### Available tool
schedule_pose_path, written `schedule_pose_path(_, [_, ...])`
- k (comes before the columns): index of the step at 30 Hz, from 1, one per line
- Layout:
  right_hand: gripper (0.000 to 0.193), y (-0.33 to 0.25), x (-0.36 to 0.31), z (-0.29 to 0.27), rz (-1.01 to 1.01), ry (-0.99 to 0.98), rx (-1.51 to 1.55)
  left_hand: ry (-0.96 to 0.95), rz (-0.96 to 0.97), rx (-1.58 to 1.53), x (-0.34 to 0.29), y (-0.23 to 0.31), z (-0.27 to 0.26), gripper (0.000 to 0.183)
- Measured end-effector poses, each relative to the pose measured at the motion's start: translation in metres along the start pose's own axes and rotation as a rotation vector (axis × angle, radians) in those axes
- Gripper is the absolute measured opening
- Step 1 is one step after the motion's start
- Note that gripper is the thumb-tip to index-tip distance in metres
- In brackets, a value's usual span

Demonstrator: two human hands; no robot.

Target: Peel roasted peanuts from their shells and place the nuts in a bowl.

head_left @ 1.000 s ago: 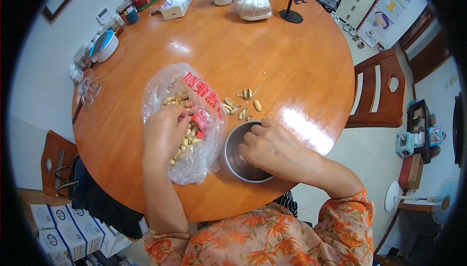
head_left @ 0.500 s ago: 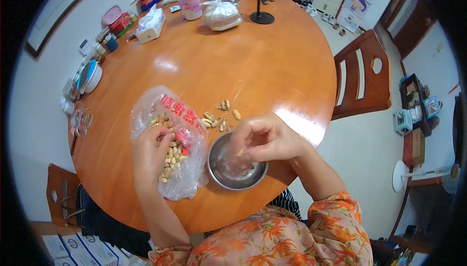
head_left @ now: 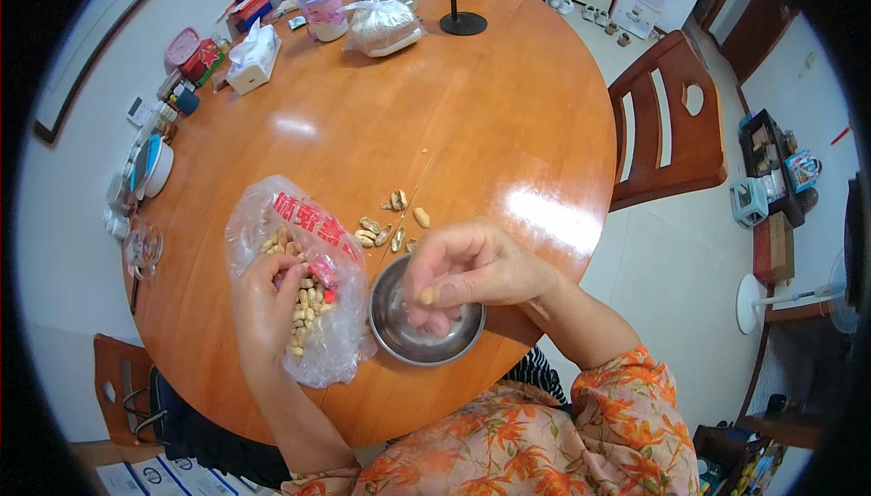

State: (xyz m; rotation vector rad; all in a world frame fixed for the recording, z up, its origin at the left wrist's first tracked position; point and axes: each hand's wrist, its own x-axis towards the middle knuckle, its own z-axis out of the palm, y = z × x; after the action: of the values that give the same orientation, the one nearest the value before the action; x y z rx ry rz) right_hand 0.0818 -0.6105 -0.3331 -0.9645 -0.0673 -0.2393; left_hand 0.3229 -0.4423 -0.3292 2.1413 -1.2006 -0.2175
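Over a metal bowl [head_left: 386,340], my right hand [head_left: 481,269] is closed, pinching a small tan peanut [head_left: 426,296] between thumb and fingers. Whether that piece is shelled, I cannot tell. My left hand [head_left: 263,301] rests at the mouth of a clear plastic bag [head_left: 336,351] with red print, its fingertips curled together among unshelled peanuts [head_left: 307,310]. Whatever those fingers hold is hidden. Just beyond the bowl lie several cracked peanut shells [head_left: 370,231] and one whole peanut [head_left: 421,216]. My right hand hides part of the bowl's inside.
Along the far side of the round wooden table [head_left: 454,124] stand a tissue box [head_left: 254,65], a lidded tub [head_left: 323,15], a tied plastic bag [head_left: 385,29] and a black stand [head_left: 464,22]. Jars and containers line the left edge. A wooden chair [head_left: 667,124] stands at the right.
The view has shifted slightly, so the tabletop sits a little further left. My right hand stays over the bowl with its fingers turned a bit. My left hand remains at the peanut bag.
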Motion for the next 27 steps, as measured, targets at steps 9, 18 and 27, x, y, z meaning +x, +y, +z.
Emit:
schedule_pose_path(9, [0.012,0.012,0.004,-0.007,-0.176,-0.136,0.05,-0.011,-0.044,-0.033,0.0,0.006,-0.001,0.011])
schedule_pose_path(18, [0.019,0.012,0.004,0.002,-0.088,-0.14,0.2,0.004,-0.08,-0.017,-0.001,-0.002,-0.002,0.013])
schedule_pose_path(27, [0.021,0.016,0.002,0.005,-0.072,-0.033,0.153,-0.015,-0.064,0.008,0.0,-0.001,-0.001,0.015])
